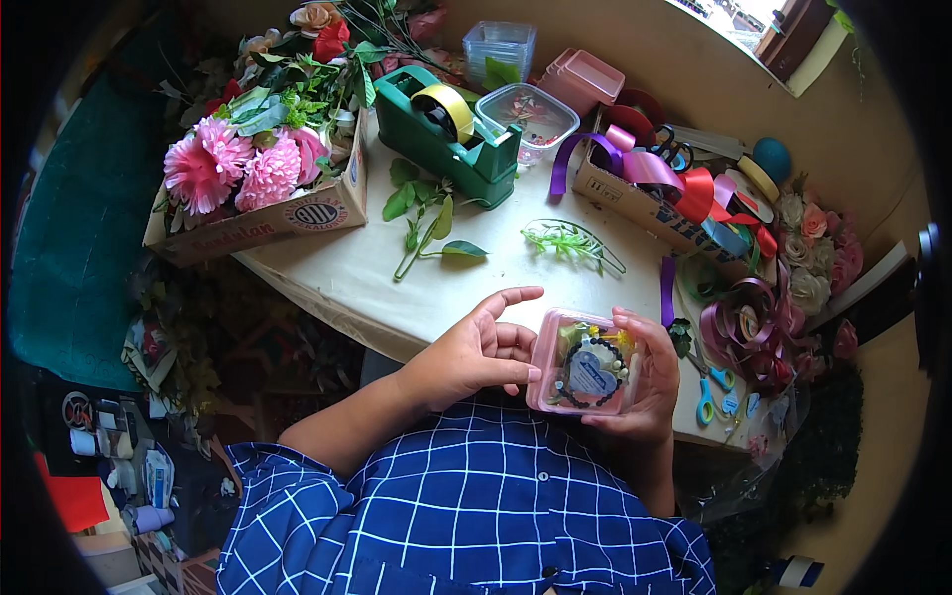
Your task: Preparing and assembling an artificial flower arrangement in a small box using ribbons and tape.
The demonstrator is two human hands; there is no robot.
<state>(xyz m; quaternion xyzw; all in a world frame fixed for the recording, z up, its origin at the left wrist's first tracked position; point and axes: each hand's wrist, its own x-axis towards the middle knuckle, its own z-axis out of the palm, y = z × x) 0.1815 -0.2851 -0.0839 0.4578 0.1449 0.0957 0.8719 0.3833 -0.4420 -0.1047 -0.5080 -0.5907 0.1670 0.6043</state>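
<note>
A small square pink plastic box (545,357) with a clear lid is held in front of my body above the table's near edge. Inside it lie a bracelet of dark beads (569,394), small yellow flowers and a heart-shaped card (593,373) bearing writing. My right hand (647,379) grips the box from the right, fingers along its top corner and thumb near its bottom edge. On the other side, my left hand (483,353) has its thumb on the box's left rim and some fingers against or behind that side; its index finger sticks out, off the box.
On the white table (335,275) stand a green tape dispenser (446,149), a carton of artificial flowers (260,223), a carton of ribbons (632,201), clear containers (528,123) and pink containers (587,78). Leaf sprigs (431,238) lie ahead; scissors (704,401) and coiled ribbon (736,320) are right.
</note>
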